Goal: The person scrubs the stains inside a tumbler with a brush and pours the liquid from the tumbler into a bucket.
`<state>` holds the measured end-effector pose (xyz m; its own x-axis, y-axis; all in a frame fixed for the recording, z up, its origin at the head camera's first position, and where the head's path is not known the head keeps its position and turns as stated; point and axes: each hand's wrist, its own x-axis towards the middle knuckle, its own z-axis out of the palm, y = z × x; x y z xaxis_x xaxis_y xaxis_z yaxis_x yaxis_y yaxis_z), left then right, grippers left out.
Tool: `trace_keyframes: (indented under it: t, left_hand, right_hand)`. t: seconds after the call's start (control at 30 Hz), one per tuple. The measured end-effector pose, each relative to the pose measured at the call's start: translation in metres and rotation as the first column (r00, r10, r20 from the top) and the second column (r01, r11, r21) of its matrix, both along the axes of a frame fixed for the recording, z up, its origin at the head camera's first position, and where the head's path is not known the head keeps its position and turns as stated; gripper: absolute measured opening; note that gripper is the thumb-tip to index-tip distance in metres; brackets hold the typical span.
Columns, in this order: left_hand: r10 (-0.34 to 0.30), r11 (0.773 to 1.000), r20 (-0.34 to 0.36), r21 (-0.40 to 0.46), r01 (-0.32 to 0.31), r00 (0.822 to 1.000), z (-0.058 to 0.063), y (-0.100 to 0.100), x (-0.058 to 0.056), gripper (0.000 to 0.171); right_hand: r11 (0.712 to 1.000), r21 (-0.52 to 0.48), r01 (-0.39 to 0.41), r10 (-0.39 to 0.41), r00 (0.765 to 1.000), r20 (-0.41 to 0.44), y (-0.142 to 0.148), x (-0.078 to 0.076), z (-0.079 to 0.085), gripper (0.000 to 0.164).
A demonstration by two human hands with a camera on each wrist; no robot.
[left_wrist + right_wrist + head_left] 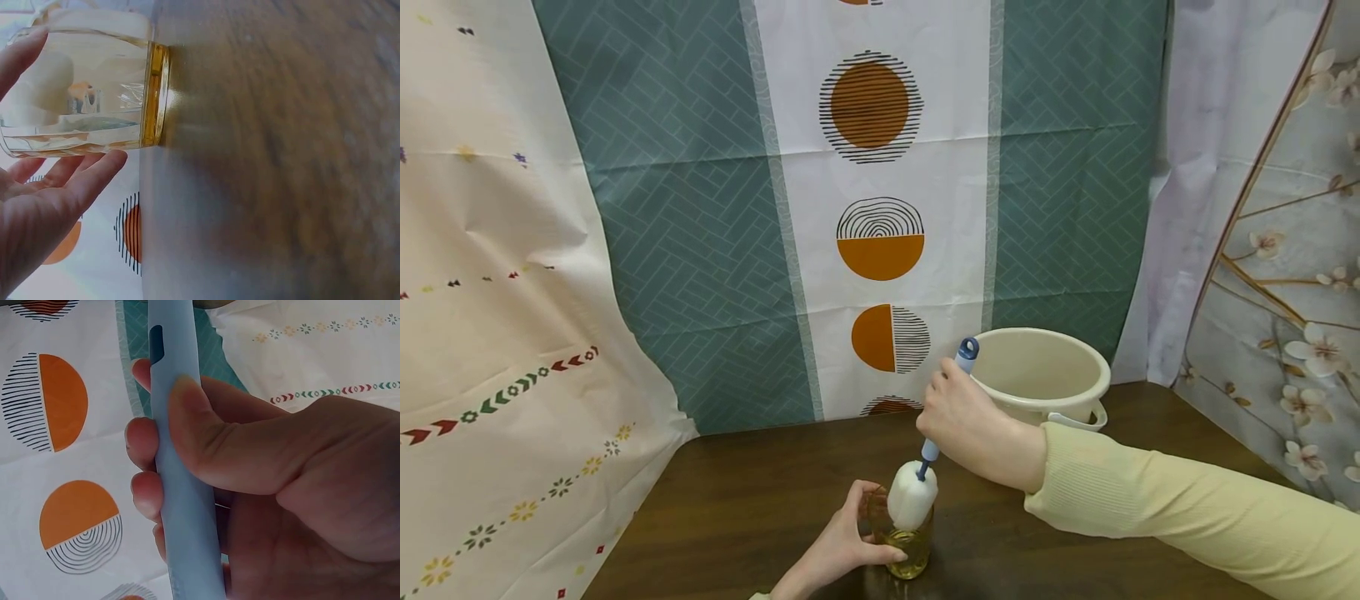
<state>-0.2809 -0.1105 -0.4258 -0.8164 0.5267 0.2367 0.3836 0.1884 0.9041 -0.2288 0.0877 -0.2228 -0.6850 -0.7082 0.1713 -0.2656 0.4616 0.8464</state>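
My left hand (842, 540) holds an amber-tinted drinking glass (912, 565) upright on the table, thumb on the near side and fingers round the far side. In the left wrist view the glass (103, 87) shows its thick amber base against the wood. Above it my right hand (967, 421) grips a sponge cup brush by its blue handle (187, 519), the thumb lying along the handle in the right wrist view. The brush's white sponge head (912, 498) is tilted and partly inside the glass, its upper end above the rim.
A cream bucket (1037, 402) with a handle stands behind my right hand, at the back of the dark wooden table (752, 483). Patterned cloth (880, 183) hangs behind the table, with more cloth (497, 333) along the left and a floral sheet (1285, 333) on the right.
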Motion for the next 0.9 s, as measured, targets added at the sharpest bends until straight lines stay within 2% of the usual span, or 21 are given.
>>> trace_keyframes:
  t: [0.13,0.4,0.67,0.9]
  left_hand:
    - [0.0,1.0,0.002,0.001,0.0,1.0,-0.0002,-0.0001,0.0003,0.069]
    - [0.0,1.0,-0.004,0.002,0.0,1.0,-0.0012,0.0,-0.0002,0.07]
    - [0.022,1.0,0.016,-0.011,-0.022,1.0,-0.0017,-0.0002,-0.0012,0.071]
    - [0.003,1.0,-0.003,0.006,-0.003,1.0,-0.0026,-0.0004,-0.002,0.068]
  right_hand:
    - [1.0,0.003,-0.008,0.008,1.0,0.0,0.0004,0.0013,0.0,0.008]
    - [0.998,-0.03,-0.049,0.051,0.997,0.053,0.0008,-0.0003,0.002,0.006]
    - [0.995,-0.009,-0.1,0.1,0.994,0.045,0.0046,-0.0004,0.0028,0.007]
    - [0.99,-0.058,-0.128,0.129,0.991,0.021,0.0043,-0.0021,-0.0008,0.01]
